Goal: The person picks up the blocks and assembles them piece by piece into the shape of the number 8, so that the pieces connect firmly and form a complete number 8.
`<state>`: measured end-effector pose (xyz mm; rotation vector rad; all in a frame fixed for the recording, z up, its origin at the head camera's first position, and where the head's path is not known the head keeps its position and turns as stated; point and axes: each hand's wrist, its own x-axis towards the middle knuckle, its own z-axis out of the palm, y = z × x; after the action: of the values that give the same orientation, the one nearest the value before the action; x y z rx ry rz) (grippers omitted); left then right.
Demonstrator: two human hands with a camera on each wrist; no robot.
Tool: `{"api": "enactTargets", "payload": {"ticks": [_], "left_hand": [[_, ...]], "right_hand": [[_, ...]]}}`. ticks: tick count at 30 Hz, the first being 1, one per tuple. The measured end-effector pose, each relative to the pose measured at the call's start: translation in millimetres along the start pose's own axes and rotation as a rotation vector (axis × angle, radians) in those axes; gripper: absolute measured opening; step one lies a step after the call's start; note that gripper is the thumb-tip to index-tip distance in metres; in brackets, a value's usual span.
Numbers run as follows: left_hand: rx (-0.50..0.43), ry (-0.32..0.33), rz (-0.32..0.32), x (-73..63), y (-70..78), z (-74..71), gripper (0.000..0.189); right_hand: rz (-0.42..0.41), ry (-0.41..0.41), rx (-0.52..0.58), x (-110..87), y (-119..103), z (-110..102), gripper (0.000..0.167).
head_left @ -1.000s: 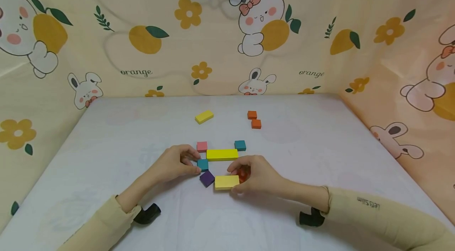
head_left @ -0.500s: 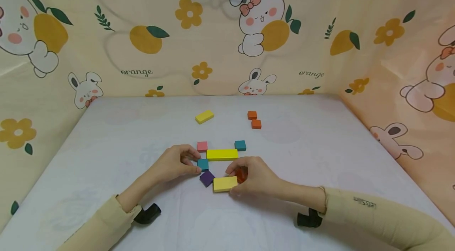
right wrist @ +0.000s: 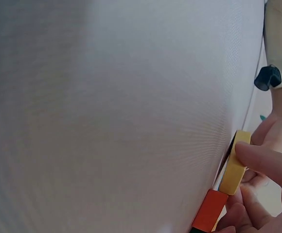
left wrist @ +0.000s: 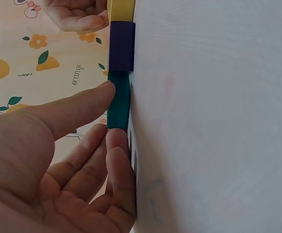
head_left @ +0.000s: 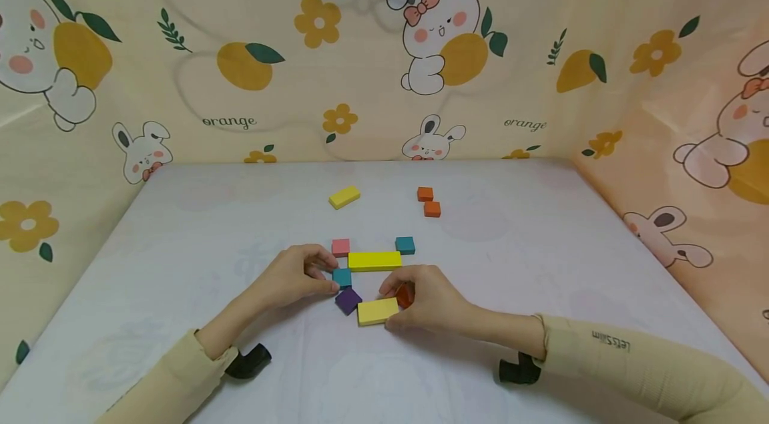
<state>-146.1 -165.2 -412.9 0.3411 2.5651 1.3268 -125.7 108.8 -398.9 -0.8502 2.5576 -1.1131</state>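
In the head view, my left hand (head_left: 300, 270) holds a teal block (head_left: 342, 278) between thumb and fingers; the left wrist view shows the thumb along the teal block's edge (left wrist: 117, 102). A purple block (head_left: 348, 301) sits turned at an angle just nearer than it. My right hand (head_left: 429, 296) grips a pale yellow block (head_left: 377, 312), thumb on its near long edge, its left end at the purple block. An orange-red block (head_left: 405, 295) is partly hidden under the right fingers, beside the yellow block's right end. Behind both hands lies a long bright yellow block (head_left: 375, 262).
A pink block (head_left: 340, 248) and another teal block (head_left: 405, 245) lie at the long block's two ends. Farther back on the white table (head_left: 510, 244) are a yellow block (head_left: 344, 197) and two orange blocks (head_left: 425, 194). A printed cloth (head_left: 360, 63) stands behind the table.
My right hand has slid slightly left and toward me with the pale yellow block, and the orange-red block has shifted left too. The left hand stays in place on the teal block.
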Motion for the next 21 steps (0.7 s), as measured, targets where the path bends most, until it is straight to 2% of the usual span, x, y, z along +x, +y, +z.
{"api": "enactTargets", "payload": {"ticks": [12, 17, 21], "left_hand": [[-0.002, 0.004, 0.018, -1.4, 1.1, -1.2, 0.033], [0.034, 0.051, 0.072, -4.2, 6.1, -3.8, 0.032], [0.037, 0.028, 0.122, -8.5, 13.4, -1.9, 0.027]], "right_hand": [[0.012, 0.004, -0.01, 0.0, -1.0, -0.1, 0.034], [0.017, 0.001, -0.002, 0.1, -0.9, -0.3, 0.034], [0.025, -0.002, 0.005, 0.4, -0.6, -0.5, 0.033]]}}
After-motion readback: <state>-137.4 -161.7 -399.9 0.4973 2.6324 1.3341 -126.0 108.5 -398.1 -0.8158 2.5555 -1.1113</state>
